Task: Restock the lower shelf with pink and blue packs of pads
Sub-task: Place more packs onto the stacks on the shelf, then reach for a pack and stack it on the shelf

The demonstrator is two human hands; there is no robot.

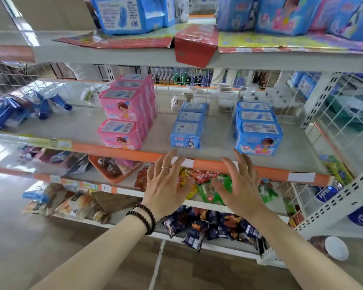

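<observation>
On the lower shelf (197, 152), pink packs (124, 114) sit stacked 2 high at the left, with 2 rows of blue packs (188, 127) to their right. Your left hand (166, 185) and right hand (239, 185) hover just before the shelf's orange edge, fingers spread, holding nothing.

Bare shelf (216, 143) gap between small blue packs (188, 126) and larger blue packs (258, 132).

Left hand (166, 185) and right hand (240, 186) side by side, palms down, fingers (172, 159) spread, holding nothing
</observation>
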